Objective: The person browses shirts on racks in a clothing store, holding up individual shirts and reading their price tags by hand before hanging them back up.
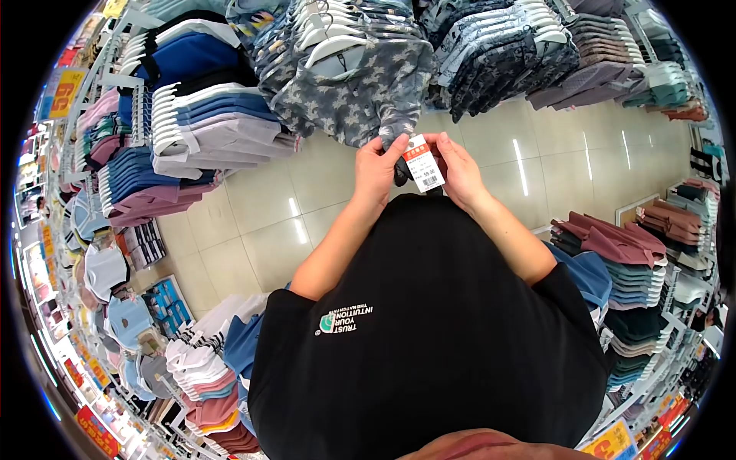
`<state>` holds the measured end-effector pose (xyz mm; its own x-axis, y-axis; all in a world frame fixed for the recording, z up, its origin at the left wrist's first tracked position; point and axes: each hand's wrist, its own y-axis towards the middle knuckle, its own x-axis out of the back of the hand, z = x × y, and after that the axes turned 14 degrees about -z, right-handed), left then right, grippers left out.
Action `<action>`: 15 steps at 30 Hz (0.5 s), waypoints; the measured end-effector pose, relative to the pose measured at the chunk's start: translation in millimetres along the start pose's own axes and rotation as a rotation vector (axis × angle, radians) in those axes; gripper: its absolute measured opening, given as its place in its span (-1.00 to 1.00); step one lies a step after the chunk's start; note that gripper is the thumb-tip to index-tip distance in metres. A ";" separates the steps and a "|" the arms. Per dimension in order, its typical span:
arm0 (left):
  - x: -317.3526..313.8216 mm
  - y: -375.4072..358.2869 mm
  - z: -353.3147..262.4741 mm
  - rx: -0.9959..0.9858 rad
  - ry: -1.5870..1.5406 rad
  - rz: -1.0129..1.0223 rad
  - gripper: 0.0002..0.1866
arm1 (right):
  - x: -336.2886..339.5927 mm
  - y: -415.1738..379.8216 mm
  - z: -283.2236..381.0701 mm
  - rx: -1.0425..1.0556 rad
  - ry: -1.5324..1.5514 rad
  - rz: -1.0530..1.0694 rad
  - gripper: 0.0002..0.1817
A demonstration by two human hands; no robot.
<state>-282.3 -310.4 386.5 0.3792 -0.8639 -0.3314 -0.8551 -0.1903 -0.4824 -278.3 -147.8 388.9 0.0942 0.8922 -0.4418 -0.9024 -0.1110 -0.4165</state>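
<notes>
A white price tag [426, 170] with a red-orange top band, printed lines and a barcode faces up in front of my chest. My left hand [373, 170] is closed at its upper left corner, thumb on top. At its right edge, my right hand [462, 175] has the thumb along the side and the other fingers partly hidden behind. Just beyond both hands hangs a grey camouflage polo shirt [337, 92] on a white hanger, its sleeve reaching down to my left fingers. A small dark piece [400, 173] shows beneath my left thumb.
Hangers of blue and lilac shirts [222, 130] stand at the left, dark patterned shirts [506, 69] at the back right. Folded and hung clothes [613, 241] flank my right side, white and pink ones [201, 372] my left. Tiled floor [261, 218] lies between the racks.
</notes>
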 end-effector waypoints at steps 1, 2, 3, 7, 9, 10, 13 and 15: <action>-0.1 -0.1 0.5 0.001 0.000 0.000 -0.76 | -0.9 -1.0 1.2 -0.020 0.014 0.001 -0.47; -0.4 -0.6 0.7 -0.010 -0.008 0.000 -0.77 | -0.8 -1.3 1.3 -0.021 0.015 0.001 -0.47; -0.4 -1.3 0.7 -0.020 -0.016 -0.001 -0.78 | -0.7 -1.6 1.1 -0.019 0.014 0.008 -0.47; -0.6 -4.2 -0.6 -0.019 -0.024 -0.003 -0.79 | -0.3 -1.8 -0.4 -0.013 0.014 0.028 -0.47; 0.3 -4.1 0.8 -0.031 -0.018 -0.003 -0.79 | -0.5 -2.0 -1.1 -0.017 0.021 0.028 -0.47; 0.8 -4.2 1.0 -0.031 -0.017 -0.003 -0.79 | -0.5 -2.0 -1.5 -0.020 0.027 0.029 -0.48; 2.2 -4.3 1.7 -0.035 -0.004 0.002 -0.79 | 0.0 -2.4 -2.2 -0.027 0.023 0.026 -0.48; 3.1 -3.6 2.9 -0.038 -0.001 -0.001 -0.79 | -1.5 -3.3 -1.8 -0.031 0.028 0.021 -0.49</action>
<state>-277.0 -311.1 384.9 0.3800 -0.8635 -0.3316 -0.8677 -0.2086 -0.4512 -274.7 -149.5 389.6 0.0877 0.8767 -0.4729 -0.8910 -0.1433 -0.4308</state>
